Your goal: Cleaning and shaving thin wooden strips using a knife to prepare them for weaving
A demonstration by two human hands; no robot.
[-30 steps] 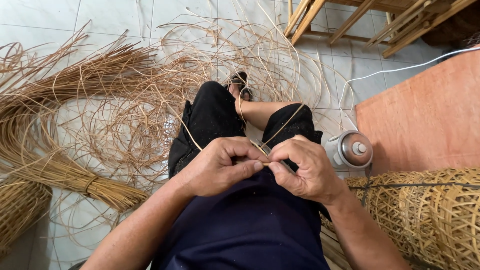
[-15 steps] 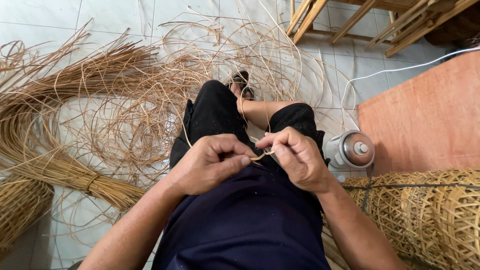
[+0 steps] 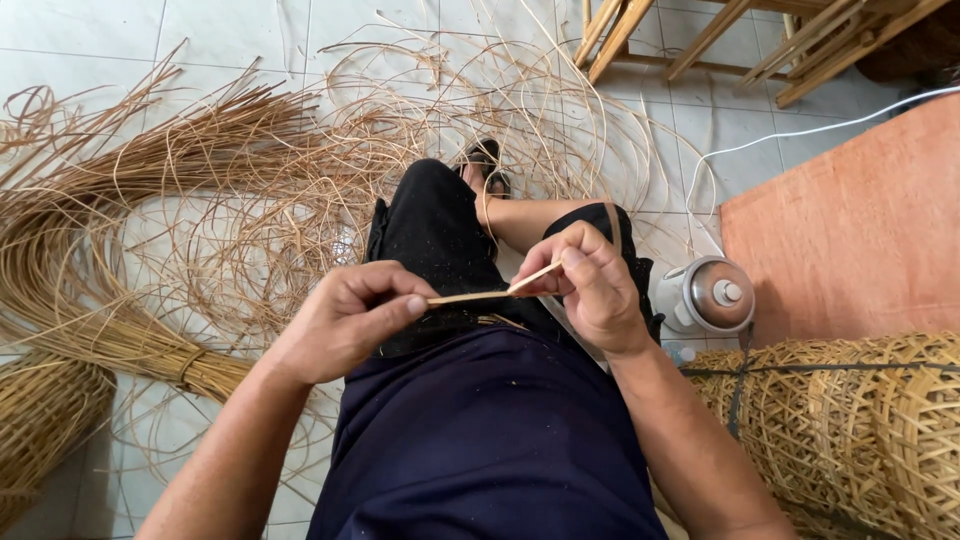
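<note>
A short pale rattan strip [image 3: 490,292] is held level over my lap, between both hands. My left hand [image 3: 345,320] pinches its left end with thumb and forefinger. My right hand [image 3: 592,285] grips the right end, fingers curled around it. Below the hands are my dark shorts and crossed legs, with one sandalled foot [image 3: 484,165] on the tiled floor.
Loose rattan strands [image 3: 300,180] spread over the white tiles ahead and left, with a tied bundle [image 3: 110,330]. Woven baskets lie at the right [image 3: 860,420] and lower left [image 3: 40,420]. A spray can [image 3: 705,295], a wooden board [image 3: 860,220], a white cable and wooden frame legs are at the right and top.
The hands, pressed close together a second ago, have moved apart. A short strip now spans between them, and the right hand has risen slightly.
</note>
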